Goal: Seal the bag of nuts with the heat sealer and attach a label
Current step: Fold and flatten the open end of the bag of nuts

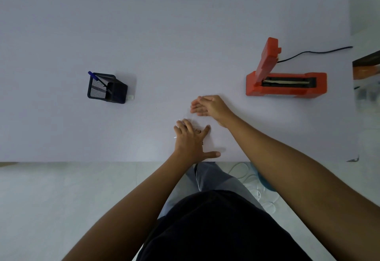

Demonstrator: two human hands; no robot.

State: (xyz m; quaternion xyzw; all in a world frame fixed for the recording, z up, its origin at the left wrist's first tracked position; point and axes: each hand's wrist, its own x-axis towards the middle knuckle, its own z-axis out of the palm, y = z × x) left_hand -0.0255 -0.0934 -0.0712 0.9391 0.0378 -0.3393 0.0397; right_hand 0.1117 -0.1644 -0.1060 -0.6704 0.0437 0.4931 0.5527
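one clear bag (192, 124), barely visible, lies flat on the white bench (164, 34) near its front edge, axis hard to tell; left hand (190, 140) presses it with spread straight fingers, right hand (209, 106) sits just beyond, fingers relaxed, gripping nothing. one orange heat sealer (285, 85) stands well right, long axis left-right, lid raised, black cord (312, 52) behind. one black mesh holder (107, 88) far left contains one blue pen (96, 77).
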